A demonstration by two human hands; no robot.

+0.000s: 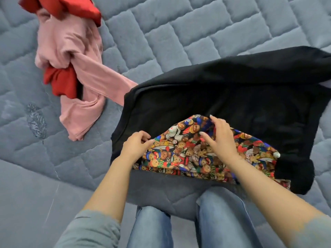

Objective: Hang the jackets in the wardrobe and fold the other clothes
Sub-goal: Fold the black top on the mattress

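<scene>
Quilted grey bedding point(179, 33) carries the black jacket point(223, 90), spread near the knees, where its bear-print lining point(188, 154) is pinched by the left hand point(136, 145) and gripped by the curled fingers of the right hand point(222, 135). Its long axis is judged to run left to right, the far end rising rightward. Farther left, a pink top point(75, 68) is tangled with red clothes point(60, 83); if the lining were pulled unevenly, the jacket could bunch or slide off the near edge.

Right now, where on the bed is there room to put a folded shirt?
Bare quilt lies beyond the black garment, right of the pink top. More lies near left, below the pink top. The middle is crowded: both hands grip the bear-print fabric.
</scene>
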